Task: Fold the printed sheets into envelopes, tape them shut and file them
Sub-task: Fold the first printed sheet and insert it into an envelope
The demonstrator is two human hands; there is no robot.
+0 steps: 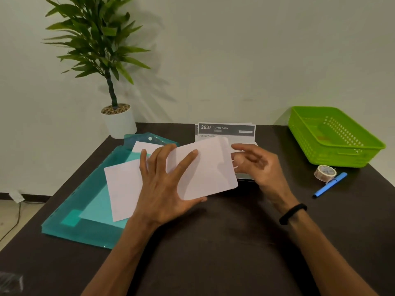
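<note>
My left hand (pixel 164 184) holds the folded sheet (pixel 205 169) above the desk (pixel 213 242), fingers spread across its face and thumb under its near edge; my right hand (pixel 256 165) hovers open just beside its right edge. Apparently untaped, the fold could spring open or slip, landing short of the teal folder (pixel 89 210) and unfolded printed sheets (pixel 226 131) beyond.

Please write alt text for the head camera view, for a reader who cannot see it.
A left hand holds a folded white paper envelope above a dark table, with the open right hand beside it. A teal plastic folder lies left; a green plastic basket sits right.
</note>
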